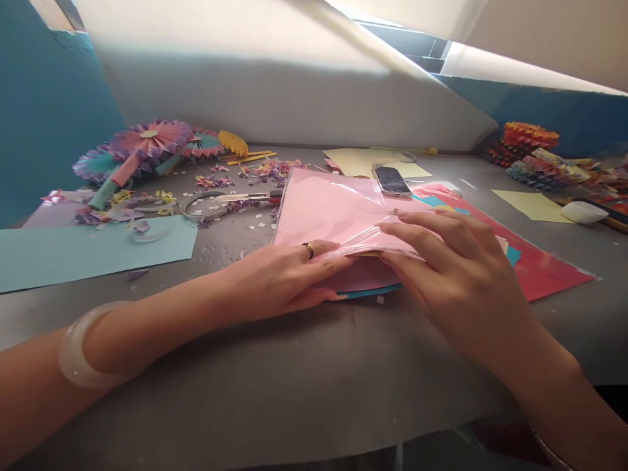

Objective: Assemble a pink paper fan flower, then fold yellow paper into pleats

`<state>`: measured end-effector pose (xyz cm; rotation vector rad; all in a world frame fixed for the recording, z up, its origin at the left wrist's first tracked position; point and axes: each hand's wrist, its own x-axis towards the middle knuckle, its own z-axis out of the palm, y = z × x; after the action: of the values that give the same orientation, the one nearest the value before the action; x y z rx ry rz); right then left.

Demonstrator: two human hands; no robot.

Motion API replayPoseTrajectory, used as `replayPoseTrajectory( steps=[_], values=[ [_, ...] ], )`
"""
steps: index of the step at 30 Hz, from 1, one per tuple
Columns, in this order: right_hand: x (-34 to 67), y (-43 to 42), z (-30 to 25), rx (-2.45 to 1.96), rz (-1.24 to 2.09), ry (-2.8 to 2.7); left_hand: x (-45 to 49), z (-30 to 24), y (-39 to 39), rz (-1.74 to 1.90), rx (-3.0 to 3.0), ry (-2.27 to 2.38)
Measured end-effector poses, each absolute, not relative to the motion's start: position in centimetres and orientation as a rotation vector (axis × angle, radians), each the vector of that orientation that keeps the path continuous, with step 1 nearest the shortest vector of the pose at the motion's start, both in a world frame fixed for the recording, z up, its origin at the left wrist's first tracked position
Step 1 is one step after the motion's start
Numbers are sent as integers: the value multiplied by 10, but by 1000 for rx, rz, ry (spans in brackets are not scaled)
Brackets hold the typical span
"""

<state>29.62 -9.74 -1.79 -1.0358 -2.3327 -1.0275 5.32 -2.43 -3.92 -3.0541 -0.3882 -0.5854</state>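
A pack of coloured paper point(328, 203) in a clear plastic sleeve lies on the table before me, its top sheet pink. At the sleeve's near edge, the plastic is pulled up in creases. My left hand point(289, 275), with a ring on one finger, grips that edge from the left. From the right, my right hand point(451, 275) holds the same edge, its thumb low at the opening and its fingers spread over the plastic. Under the edge show more pink paper and a blue sheet point(375, 292). The fingers partly hide the opening.
Behind the pack lies a phone point(392, 180). A red sleeve point(554, 268) sits to the right. Paper fans point(152, 139), paper scraps point(279, 170), a grey ring point(196, 208) and a light blue sheet point(98, 252) are at the left. Folded paper pieces point(530, 137) are stacked far right.
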Motion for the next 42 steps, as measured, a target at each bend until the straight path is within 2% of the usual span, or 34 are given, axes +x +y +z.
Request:
replayPoseTrajectory(
  steps=[8,20,30,38,42],
  values=[
    [298,-91,-12,-1037,-1022,-2301,57,-36,-29,-474,-2806,-434],
    [297,-103,-2,-1049,-906,-2251,55,-36,-23,-649,-3135,-547],
    [304,-106,-38,-1054,-726,-2242,55,-38,-18,-930,-3031,-656],
    [309,-97,-54,-1101,-669,-2251,55,-38,-18,-874,-3067,-666],
    [310,-95,-59,-1099,-530,-2169,54,-38,-18,-826,-3070,-740]
  ],
)
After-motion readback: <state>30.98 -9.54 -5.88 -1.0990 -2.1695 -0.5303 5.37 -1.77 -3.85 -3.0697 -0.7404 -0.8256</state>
